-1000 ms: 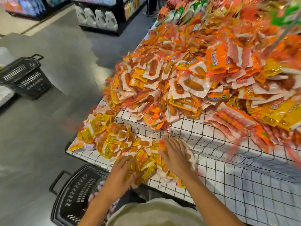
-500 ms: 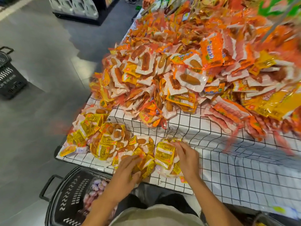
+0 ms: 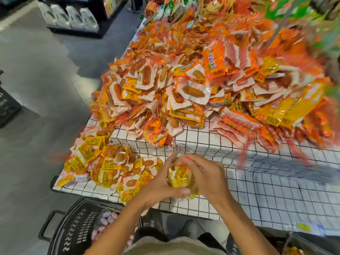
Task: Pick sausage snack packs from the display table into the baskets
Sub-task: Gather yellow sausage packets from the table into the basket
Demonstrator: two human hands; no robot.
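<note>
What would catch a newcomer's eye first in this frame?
The huge heap of orange and white sausage packs filling the far half of the grid-patterned display table dominates. Nearer, at the table's front edge, the left hand and right hand cup a bundle of yellow packs between them, beside a smaller spread of yellow packs. A black basket sits on the floor below the left arm.

Bare checked cloth (image 3: 276,181) lies open right of the hands (image 3: 184,179); heaped packs (image 3: 184,85) block beyond, yellow packs (image 3: 110,162) crowd left.
</note>
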